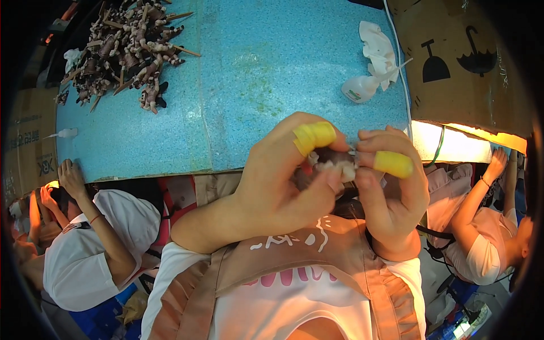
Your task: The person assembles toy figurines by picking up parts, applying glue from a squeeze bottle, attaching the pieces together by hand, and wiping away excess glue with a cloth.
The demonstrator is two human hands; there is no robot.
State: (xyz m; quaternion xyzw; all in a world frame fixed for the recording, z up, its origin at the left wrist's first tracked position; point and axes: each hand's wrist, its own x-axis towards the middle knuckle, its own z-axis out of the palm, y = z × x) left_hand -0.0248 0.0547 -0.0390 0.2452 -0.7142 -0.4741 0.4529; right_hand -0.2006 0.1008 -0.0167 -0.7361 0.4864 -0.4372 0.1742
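While both hands pinch it, the left hand [283, 187] should steady the small figure [331, 164]. Right hand [391, 198] works gently

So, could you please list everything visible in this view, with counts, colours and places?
Small piece: one, white and dark, pinched between both hands at centre.
Work surface: one, speckled blue, upper half.
Pile of small figures on sticks: one heap, pinkish-brown, top left of the surface.
Crumpled cloth: one, white, top right of the surface.
Bottle: one, white, lying below the cloth.
Cardboard box: one, brown, top right.
Co-workers: two, one in white lower left, one in pink right.
Left hand: yellow fingertip cover.
Right hand: yellow fingertip cover.
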